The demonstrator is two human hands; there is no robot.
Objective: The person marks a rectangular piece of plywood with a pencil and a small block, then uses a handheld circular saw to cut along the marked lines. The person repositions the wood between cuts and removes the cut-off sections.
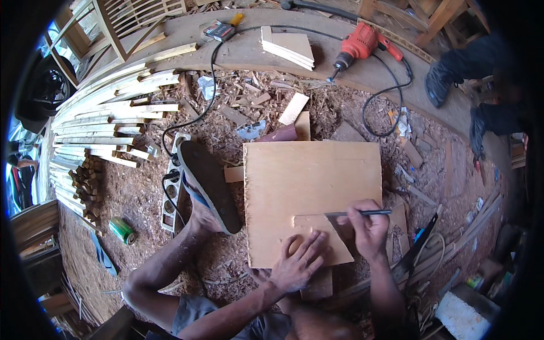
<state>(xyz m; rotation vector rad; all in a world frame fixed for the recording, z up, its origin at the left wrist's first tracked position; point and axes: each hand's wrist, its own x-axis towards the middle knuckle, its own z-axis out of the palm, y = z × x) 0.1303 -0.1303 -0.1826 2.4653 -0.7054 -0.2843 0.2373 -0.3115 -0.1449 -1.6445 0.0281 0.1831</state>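
Observation:
A square, light-brown sheet of plywood [306, 175] lies low in front of me, between my legs. My left hand [300, 260] rests on its lower part with the fingers stretched flat. My right hand [368, 229] is closed around a thin, dark, straight tool [375, 212] at the right of the board. The tool's front end points left along a pale, notched cut line in the wood. From that line a slanted edge runs down to the board's lower right corner. I cannot make out the tool's exact kind.
A sandal [207, 184] on my foot stands beside a power strip [170, 198]. A red drill [360, 45] with a black cord lies on a plank at the back, near plywood offcuts [289, 48]. Wood strips [107, 124] and a green can [122, 230] are left. Another person's boots [439, 85] stand right.

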